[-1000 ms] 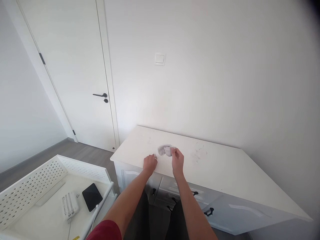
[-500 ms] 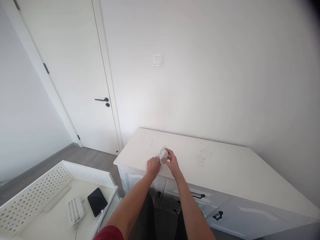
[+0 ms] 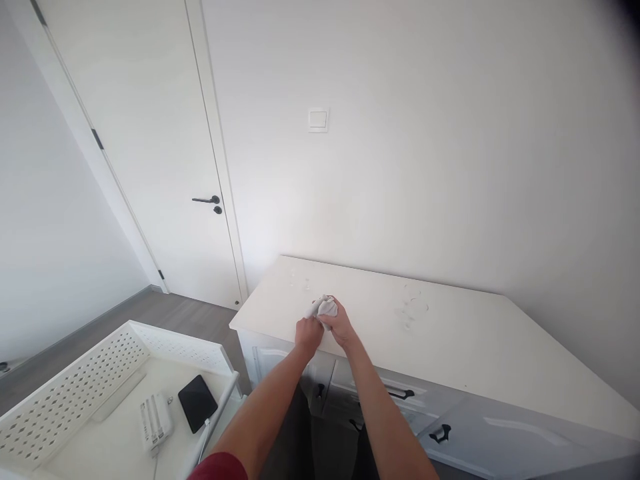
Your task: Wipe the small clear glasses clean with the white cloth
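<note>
A small bunched white cloth sits near the front left edge of a white cabinet top. My right hand is closed around the cloth from the right. Pressed against it from the left, my left hand pinches the cloth's edge with closed fingers. Both hands meet over the cabinet's front edge. Faint wet marks show on the top to the right, and smaller ones lie behind the hands.
The cabinet has drawers with dark handles below. A white perforated tray cart at lower left carries a black phone and a white power bank. A white door with a dark handle stands at left; a wall switch is above.
My hands were apart with the cloth spread between them; they have come together and bunched the cloth into a small wad. The view shifted slightly.
</note>
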{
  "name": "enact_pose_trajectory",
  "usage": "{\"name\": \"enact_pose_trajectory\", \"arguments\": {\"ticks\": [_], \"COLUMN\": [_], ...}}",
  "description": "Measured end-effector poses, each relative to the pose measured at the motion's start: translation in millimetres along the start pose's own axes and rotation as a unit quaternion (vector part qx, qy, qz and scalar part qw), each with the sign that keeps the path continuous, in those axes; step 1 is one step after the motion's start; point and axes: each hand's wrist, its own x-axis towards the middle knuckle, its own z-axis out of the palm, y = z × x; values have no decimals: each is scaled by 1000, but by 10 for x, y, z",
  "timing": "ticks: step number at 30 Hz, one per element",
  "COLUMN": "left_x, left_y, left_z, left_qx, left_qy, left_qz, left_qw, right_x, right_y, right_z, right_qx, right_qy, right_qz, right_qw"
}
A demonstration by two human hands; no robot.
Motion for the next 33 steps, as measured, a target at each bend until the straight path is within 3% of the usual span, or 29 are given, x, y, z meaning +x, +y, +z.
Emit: {"name": "enact_pose_trajectory", "arguments": {"ticks": [3,6,12,15,18,21,27,33], "left_x": [-26,-44,5,29,30,14,-36,-10], "left_y": [3,3,23,18,6,1,-17,-18], "left_z": [-35,-58,-9,18,26,18,-32,-1], "left_qx": [-12,-21,-15,-17,-22,-26,-34,-26], "left_qy": [1,2,-2,-2,3,10,14,12], "left_qz": [6,7,-23,-43,-48,-35,-4,-4], "left_qw": [1000,1000,1000,999,999,999,999,1000], "right_x": [-195,-262,148,310,270,82,-222,-96], "right_y": [5,-24,-141,-176,-156,-74,68,20], "right_z": [243,391,155,-15,-52,54,382,360], "right_qx": [-73,-136,-204,-186,-148,-128,-166,-213], "right_qy": [130,180,97,26,-7,27,158,137], "right_qz": [-18,-53,-33,-12,-20,-40,-83,-99], "right_qw": [989,973,974,982,989,991,970,962]}}
